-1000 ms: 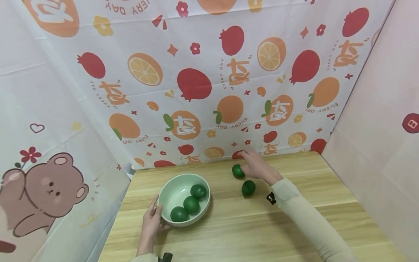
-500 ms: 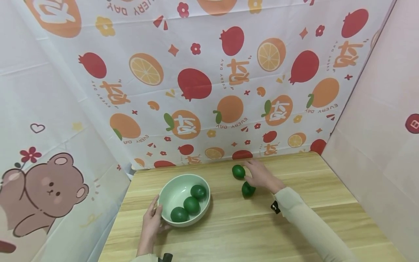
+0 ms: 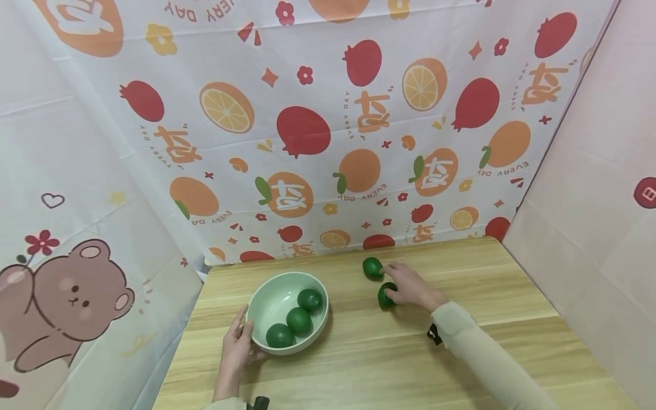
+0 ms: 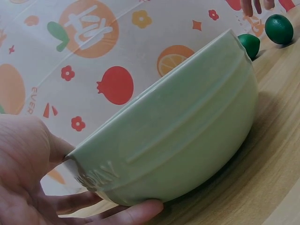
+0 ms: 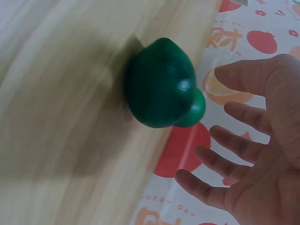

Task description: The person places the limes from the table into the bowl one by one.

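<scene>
A pale green bowl [image 3: 267, 307] sits on the table with three green limes [image 3: 299, 322] lying in it. At its left side my left hand [image 3: 236, 348] holds it; in the left wrist view the thumb is at the rim of the bowl [image 4: 183, 126] and fingers reach beneath. My right hand [image 3: 411, 287] is over the nearer loose lime [image 3: 384, 297], partly covering it from the head camera. A farther lime [image 3: 372, 268] lies just past its fingertips. In the right wrist view the right hand [image 5: 255, 140] has spread, uncurled fingers, apart from the nearer lime [image 5: 159, 84].
The wooden table [image 3: 359, 364] ends at a fruit-printed cloth [image 3: 348, 131] at the back. Side cloths hang at left and right, the left one with a printed bear [image 3: 77, 302].
My right hand has come back from beside the farther lime to above the nearer one. The left hand, bowl and limes stay where they were.
</scene>
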Available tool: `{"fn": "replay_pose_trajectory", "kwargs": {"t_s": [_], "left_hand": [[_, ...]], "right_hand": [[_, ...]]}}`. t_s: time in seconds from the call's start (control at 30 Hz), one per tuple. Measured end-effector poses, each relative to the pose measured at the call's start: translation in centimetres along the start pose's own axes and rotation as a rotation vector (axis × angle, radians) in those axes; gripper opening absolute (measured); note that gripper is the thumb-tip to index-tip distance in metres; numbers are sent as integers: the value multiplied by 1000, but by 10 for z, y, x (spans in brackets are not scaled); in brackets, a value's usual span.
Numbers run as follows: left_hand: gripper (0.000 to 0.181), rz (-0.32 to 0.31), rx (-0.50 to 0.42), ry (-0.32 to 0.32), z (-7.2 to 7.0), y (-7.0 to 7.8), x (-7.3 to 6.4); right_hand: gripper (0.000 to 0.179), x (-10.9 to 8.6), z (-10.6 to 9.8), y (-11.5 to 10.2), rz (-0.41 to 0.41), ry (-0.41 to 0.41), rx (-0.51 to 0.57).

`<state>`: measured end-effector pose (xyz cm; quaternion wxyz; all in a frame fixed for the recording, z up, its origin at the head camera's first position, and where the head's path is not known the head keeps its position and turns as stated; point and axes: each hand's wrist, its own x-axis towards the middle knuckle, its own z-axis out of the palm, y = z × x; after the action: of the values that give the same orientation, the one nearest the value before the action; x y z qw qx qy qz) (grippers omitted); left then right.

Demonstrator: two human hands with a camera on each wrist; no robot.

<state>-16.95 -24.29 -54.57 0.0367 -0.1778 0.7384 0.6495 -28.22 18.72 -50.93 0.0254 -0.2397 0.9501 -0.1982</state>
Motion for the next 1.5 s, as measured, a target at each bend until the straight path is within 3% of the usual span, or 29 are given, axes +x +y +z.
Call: {"fn": "replay_pose_trajectory", "kwargs": {"t_s": [0.27, 1.1, 1.5], "left_hand": [[58, 3, -7, 7, 2, 1, 0], [57, -1, 12, 17, 2, 0, 2], [58, -8, 10, 15, 1, 0, 3]], "right_hand": [[54, -2, 11, 2, 33, -47, 35], [47, -6, 28, 6, 41, -53, 97], [58, -5, 35, 8, 72, -63, 116]]}}
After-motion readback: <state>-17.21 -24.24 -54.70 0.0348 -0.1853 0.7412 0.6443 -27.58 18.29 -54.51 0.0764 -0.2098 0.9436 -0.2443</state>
